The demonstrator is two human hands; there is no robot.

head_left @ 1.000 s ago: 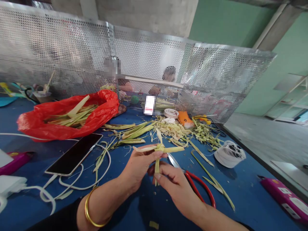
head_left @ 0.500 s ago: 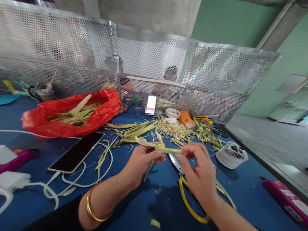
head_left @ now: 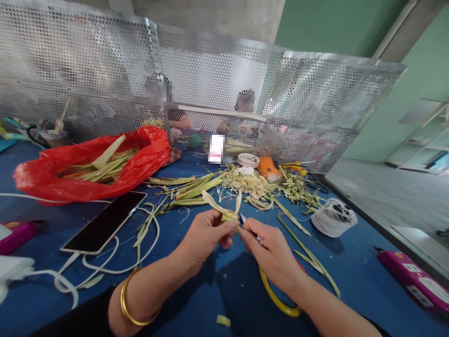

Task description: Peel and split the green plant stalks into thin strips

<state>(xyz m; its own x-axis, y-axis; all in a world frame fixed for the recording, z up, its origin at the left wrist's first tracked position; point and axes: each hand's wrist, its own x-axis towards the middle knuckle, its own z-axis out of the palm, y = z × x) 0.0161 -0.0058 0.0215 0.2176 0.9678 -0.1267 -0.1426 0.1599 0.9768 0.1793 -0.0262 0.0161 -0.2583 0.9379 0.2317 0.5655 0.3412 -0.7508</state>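
My left hand (head_left: 209,233) is closed in a pinch on a pale green knotted corn husk strip (head_left: 228,217), whose two loose ends stick up above the fingers. On its right side, my right hand (head_left: 266,241) pinches the strip's other end close to the knot, its fingertips nearly meeting the left thumb; that end is mostly hidden. Under my right hand lie scissors with yellow handles (head_left: 277,299). Their blade tip shows between the hands, and the rest is partly covered by the right hand.
A red plastic bag (head_left: 31,180) of husks stands left, behind a phone (head_left: 105,222) with a white cable. Husk strips (head_left: 199,187) and shreds (head_left: 249,182) lie ahead. White string (head_left: 335,217) and a magenta power strip (head_left: 414,278) are right. A perforated screen (head_left: 210,65) stands behind; people sit beyond.
My right hand has slid left along the strip, close to the knot and my left hand. The stretch of strip between the hands has nearly disappeared from sight. The camera view has shifted slightly.
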